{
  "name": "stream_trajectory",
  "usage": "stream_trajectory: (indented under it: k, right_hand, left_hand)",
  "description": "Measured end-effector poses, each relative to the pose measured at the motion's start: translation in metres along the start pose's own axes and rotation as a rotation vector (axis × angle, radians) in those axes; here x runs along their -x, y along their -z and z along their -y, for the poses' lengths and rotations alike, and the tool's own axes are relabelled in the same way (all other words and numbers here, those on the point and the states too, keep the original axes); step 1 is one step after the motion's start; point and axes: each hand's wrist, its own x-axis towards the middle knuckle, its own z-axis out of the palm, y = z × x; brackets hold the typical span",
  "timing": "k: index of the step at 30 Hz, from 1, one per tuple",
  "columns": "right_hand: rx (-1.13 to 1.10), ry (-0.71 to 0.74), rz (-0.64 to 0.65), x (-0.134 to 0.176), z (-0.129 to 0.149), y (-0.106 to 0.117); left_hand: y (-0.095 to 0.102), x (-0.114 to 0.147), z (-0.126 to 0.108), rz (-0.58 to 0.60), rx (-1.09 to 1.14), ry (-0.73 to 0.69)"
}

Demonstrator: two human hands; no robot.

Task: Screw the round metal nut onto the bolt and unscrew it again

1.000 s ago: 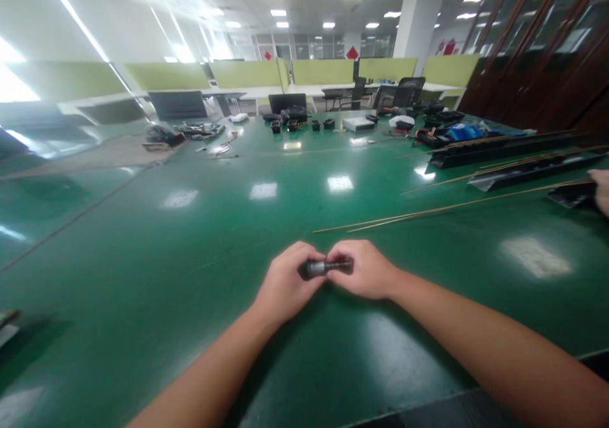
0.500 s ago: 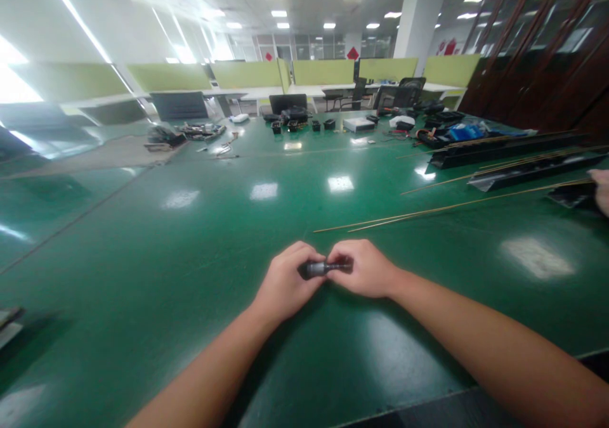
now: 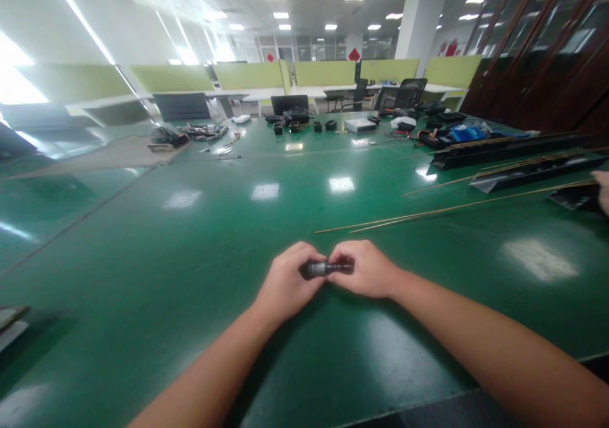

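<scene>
Near the front of the green table, my left hand (image 3: 288, 279) is closed around one end of a short black marker-like cylinder (image 3: 318, 268) with a grey band. My right hand (image 3: 361, 268) pinches the other end, its thumb and fingertips close against those of the left hand. The cylinder lies roughly level between the two hands, just above or on the tabletop; I cannot tell which. Both its ends are partly covered by my fingers, so its exact kind is unclear.
Thin brass-coloured rods (image 3: 404, 217) stretch across the right side beside black channel bars (image 3: 528, 168). Another person's hand (image 3: 602, 190) shows at the right edge. A white box (image 3: 360, 125), small black parts (image 3: 330, 125) and a blue item (image 3: 469, 132) stand at the back.
The view has shifted very slightly. Both hands keep the same grip on the cylinder, with no clear movement between them.
</scene>
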Motion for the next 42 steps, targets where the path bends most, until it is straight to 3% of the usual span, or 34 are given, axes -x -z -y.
stream_trajectory:
  k: [42]
  right_hand:
    - [0.048,-0.071,-0.04,-0.003,-0.007,0.003]
  left_hand:
    - [0.004,-0.002,0.011,-0.055,-0.032,0.028]
